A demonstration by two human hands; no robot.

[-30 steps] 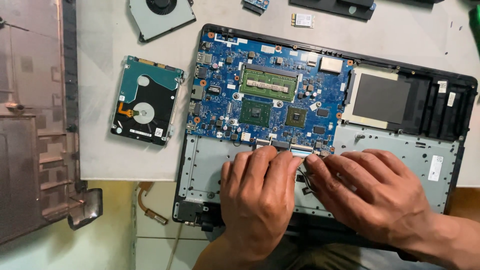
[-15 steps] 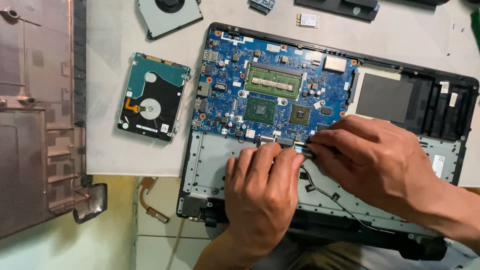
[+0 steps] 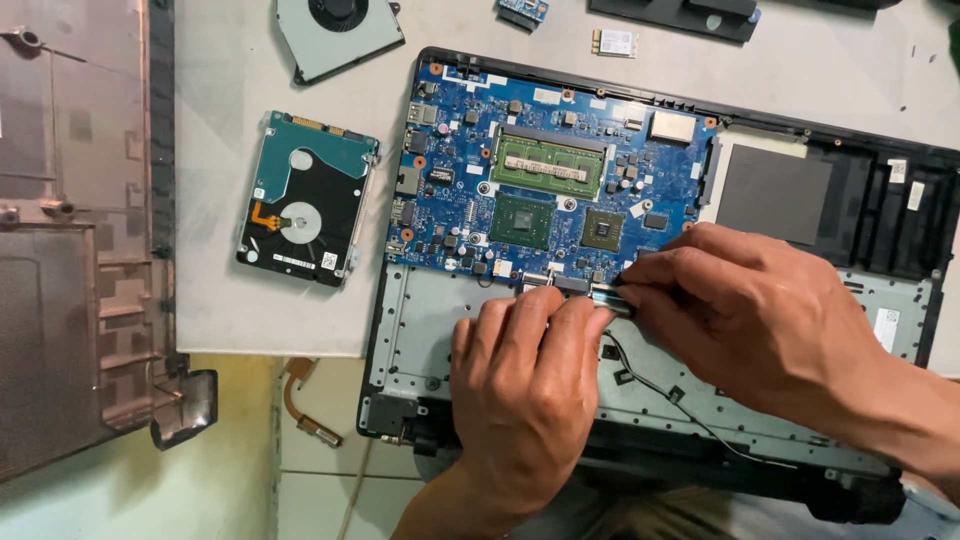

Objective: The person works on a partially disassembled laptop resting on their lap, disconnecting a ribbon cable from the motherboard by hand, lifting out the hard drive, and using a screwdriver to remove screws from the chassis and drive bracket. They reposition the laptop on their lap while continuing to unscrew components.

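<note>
An opened laptop lies on the table with its blue motherboard [image 3: 540,170] bare inside the black chassis [image 3: 900,200]. My left hand [image 3: 530,390] rests on the grey metal plate [image 3: 420,330] below the board. Its bent fingertips press at the connectors along the board's lower edge, and I cannot see whether it grips anything. My right hand [image 3: 760,320] comes in from the right and pinches a small flat grey cable end [image 3: 612,298] next to those connectors. A thin black wire [image 3: 650,385] runs over the plate under my hands.
A hard drive [image 3: 305,200] lies circuit side up left of the laptop, with a cooling fan [image 3: 340,35] above it. The removed bottom cover [image 3: 70,250] fills the left side. A copper heat pipe [image 3: 305,410] is on the floor tiles. A small card [image 3: 615,42] lies at the top.
My right hand has moved up from the metal plate to the board's lower edge and now pinches the cable end. My left hand has stayed in place.
</note>
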